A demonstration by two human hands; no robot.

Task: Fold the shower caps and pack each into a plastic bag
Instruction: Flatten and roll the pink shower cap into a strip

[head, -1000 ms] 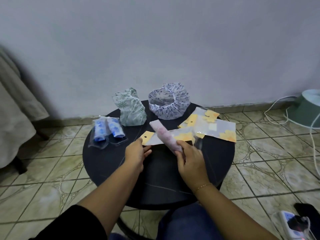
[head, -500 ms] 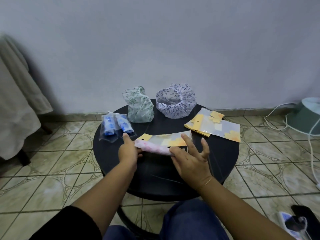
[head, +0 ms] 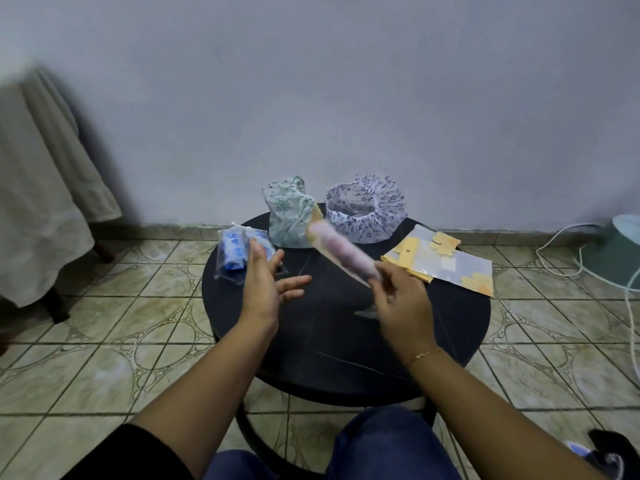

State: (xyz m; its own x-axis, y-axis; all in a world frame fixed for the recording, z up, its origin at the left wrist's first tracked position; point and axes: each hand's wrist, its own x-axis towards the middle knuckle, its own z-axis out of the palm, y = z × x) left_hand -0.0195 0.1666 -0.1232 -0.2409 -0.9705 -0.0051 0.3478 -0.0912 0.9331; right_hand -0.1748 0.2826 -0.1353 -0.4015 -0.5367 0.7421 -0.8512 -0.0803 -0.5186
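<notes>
My right hand [head: 401, 303] pinches the near end of a plastic bag holding a rolled pink shower cap [head: 341, 256], lifted above the round black table [head: 450, 327] and blurred by motion. My left hand [head: 265, 285] hovers to its left with fingers spread and holds nothing. Two bagged blue shower caps [head: 232, 251] lie at the table's left edge. A green-patterned shower cap [head: 287, 211] and a purple-patterned shower cap [head: 365, 213] stand unfolded at the back. A stack of plastic bags with yellow headers [head: 441, 259] lies at the right.
A pale wall rises behind the table and patterned tiles cover the floor. A cloth-draped piece of furniture [head: 38, 202] stands at the left. A pale green fan base [head: 620, 254] with white cables sits at the right. My blue-trousered knees [head: 381, 448] are under the table's front edge.
My right hand lifted the bagged pink shower cap off the table and swung it upward. My left hand let go of it and opened.
</notes>
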